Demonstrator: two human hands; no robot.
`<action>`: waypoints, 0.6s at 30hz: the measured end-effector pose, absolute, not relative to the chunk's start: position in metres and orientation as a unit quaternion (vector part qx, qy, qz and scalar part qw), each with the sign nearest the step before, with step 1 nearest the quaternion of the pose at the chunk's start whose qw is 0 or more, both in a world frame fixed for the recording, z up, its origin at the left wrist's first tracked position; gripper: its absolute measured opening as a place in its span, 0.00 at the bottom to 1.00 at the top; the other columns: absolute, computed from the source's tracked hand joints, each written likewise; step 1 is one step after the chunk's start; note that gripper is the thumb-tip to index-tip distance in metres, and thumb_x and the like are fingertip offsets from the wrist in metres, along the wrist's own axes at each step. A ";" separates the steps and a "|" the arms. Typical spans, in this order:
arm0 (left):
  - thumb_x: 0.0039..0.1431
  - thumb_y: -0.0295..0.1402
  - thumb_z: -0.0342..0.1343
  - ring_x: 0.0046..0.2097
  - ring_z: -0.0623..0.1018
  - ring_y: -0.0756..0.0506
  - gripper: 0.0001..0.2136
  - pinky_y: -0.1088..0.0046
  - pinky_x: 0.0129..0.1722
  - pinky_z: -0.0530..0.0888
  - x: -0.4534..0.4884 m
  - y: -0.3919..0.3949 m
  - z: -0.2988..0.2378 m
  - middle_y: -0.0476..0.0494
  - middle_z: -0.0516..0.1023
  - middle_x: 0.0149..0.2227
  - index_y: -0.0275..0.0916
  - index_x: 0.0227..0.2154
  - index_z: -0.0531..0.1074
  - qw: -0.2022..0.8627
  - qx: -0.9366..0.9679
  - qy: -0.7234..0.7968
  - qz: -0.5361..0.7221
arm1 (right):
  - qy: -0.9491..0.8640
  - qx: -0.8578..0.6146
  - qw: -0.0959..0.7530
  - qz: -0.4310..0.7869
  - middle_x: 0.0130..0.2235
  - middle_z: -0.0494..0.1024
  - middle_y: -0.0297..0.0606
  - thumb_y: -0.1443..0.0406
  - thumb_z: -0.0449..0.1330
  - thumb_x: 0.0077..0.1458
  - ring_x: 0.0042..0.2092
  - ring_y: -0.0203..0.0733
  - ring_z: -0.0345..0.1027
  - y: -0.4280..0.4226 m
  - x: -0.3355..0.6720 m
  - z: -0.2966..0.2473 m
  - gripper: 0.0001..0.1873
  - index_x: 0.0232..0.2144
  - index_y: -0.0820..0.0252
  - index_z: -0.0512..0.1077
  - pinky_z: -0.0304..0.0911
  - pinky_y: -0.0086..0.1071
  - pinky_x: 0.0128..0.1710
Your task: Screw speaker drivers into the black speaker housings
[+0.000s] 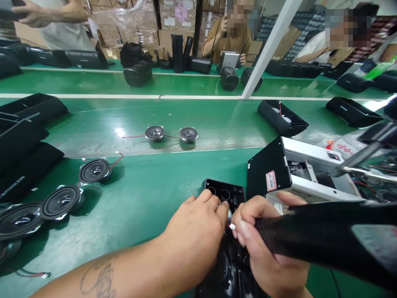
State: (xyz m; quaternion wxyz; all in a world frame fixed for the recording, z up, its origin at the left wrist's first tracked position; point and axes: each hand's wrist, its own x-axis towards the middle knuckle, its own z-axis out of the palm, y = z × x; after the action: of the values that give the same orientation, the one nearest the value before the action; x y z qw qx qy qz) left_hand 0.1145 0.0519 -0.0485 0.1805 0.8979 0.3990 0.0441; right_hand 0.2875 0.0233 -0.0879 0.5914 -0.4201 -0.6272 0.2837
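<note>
A black speaker housing [225,188] lies open-side up on the green bench below both hands. My left hand [198,225] reaches over it, fingers bent and closed, their tips down inside; what they grip is hidden. My right hand [269,244] is closed at the housing's right edge, its fingertips pinching a small white wire plug [232,226] with a bit of red wire. A silvery round part shows partly between the hands. Across my right hand runs a thick black tapered tool body [316,231], like an electric screwdriver; whether the palm holds it I cannot tell.
Several loose speaker drivers [94,170] with wires lie at left, beside black speaker cases [25,165]. Two drivers [154,133] sit farther back. A black-and-white metal box [268,167] stands close at right, near a metal arm [359,165]. Co-workers are across the bench, past a white post [269,49].
</note>
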 end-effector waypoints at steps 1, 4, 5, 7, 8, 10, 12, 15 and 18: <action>0.67 0.23 0.58 0.51 0.80 0.33 0.16 0.50 0.50 0.85 0.114 0.052 -0.048 0.37 0.83 0.51 0.33 0.56 0.78 0.178 0.899 0.398 0.040 | -0.612 -0.413 0.611 0.287 0.31 0.73 0.30 0.68 0.67 0.66 0.30 0.43 0.70 0.023 0.286 -0.088 0.12 0.49 0.49 0.74 0.72 0.41 0.32; 0.66 0.21 0.57 0.52 0.79 0.33 0.18 0.50 0.50 0.85 0.113 0.052 -0.049 0.36 0.83 0.50 0.33 0.57 0.78 0.177 0.896 0.404 0.041 | -0.556 -0.399 0.668 0.291 0.32 0.73 0.27 0.71 0.67 0.66 0.30 0.43 0.70 0.019 0.281 -0.081 0.37 0.70 0.42 0.62 0.71 0.41 0.32; 0.65 0.20 0.57 0.52 0.79 0.32 0.19 0.50 0.51 0.85 0.112 0.052 -0.049 0.36 0.82 0.50 0.33 0.57 0.77 0.177 0.895 0.407 0.043 | -0.538 -0.400 0.686 0.285 0.32 0.73 0.25 0.72 0.67 0.67 0.29 0.42 0.69 0.018 0.280 -0.075 0.42 0.74 0.40 0.56 0.71 0.41 0.32; 0.65 0.20 0.57 0.52 0.79 0.32 0.18 0.50 0.51 0.85 0.112 0.051 -0.050 0.36 0.82 0.50 0.33 0.56 0.77 0.177 0.893 0.411 0.045 | -0.515 -0.402 0.702 0.284 0.30 0.73 0.24 0.72 0.66 0.69 0.27 0.40 0.68 0.014 0.278 -0.064 0.36 0.70 0.38 0.62 0.69 0.40 0.32; 0.66 0.20 0.57 0.52 0.79 0.32 0.17 0.50 0.50 0.85 0.112 0.051 -0.050 0.36 0.82 0.49 0.34 0.55 0.77 0.176 0.893 0.411 0.044 | -0.512 -0.405 0.699 0.290 0.29 0.71 0.24 0.70 0.65 0.70 0.27 0.39 0.66 0.013 0.279 -0.059 0.24 0.62 0.42 0.70 0.68 0.39 0.31; 0.66 0.21 0.58 0.51 0.79 0.32 0.14 0.50 0.49 0.85 0.112 0.050 -0.051 0.36 0.81 0.48 0.34 0.52 0.77 0.181 0.891 0.414 0.038 | -0.524 -0.408 0.682 0.307 0.26 0.67 0.26 0.66 0.65 0.72 0.26 0.37 0.64 0.010 0.280 -0.051 0.06 0.39 0.51 0.74 0.65 0.38 0.29; 0.66 0.22 0.58 0.51 0.79 0.32 0.14 0.49 0.51 0.84 0.110 0.049 -0.051 0.36 0.81 0.49 0.35 0.52 0.78 0.184 0.889 0.416 0.038 | -0.532 -0.399 0.680 0.309 0.25 0.65 0.28 0.64 0.66 0.72 0.24 0.36 0.62 0.009 0.282 -0.047 0.18 0.29 0.55 0.68 0.64 0.37 0.27; 0.65 0.25 0.60 0.57 0.78 0.30 0.20 0.34 0.67 0.74 0.105 0.048 -0.047 0.33 0.80 0.56 0.35 0.60 0.77 0.157 0.898 0.405 0.073 | -0.522 -0.376 0.699 0.312 0.23 0.63 0.26 0.62 0.66 0.74 0.21 0.34 0.58 0.005 0.291 -0.047 0.18 0.29 0.55 0.69 0.61 0.35 0.23; 0.66 0.30 0.63 0.63 0.75 0.29 0.21 0.34 0.74 0.66 0.105 0.049 -0.039 0.34 0.76 0.65 0.43 0.61 0.78 0.145 0.920 0.345 0.120 | -0.538 -0.324 0.699 0.342 0.20 0.59 0.23 0.60 0.63 0.75 0.17 0.33 0.50 0.001 0.312 -0.050 0.17 0.31 0.54 0.69 0.54 0.33 0.18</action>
State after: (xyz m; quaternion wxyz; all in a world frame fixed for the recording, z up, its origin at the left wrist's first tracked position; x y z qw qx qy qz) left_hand 0.1048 0.0489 -0.0386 0.1447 0.9196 0.3448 0.1204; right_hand 0.3120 0.0006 -0.0496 0.6985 -0.3243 -0.5382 0.3424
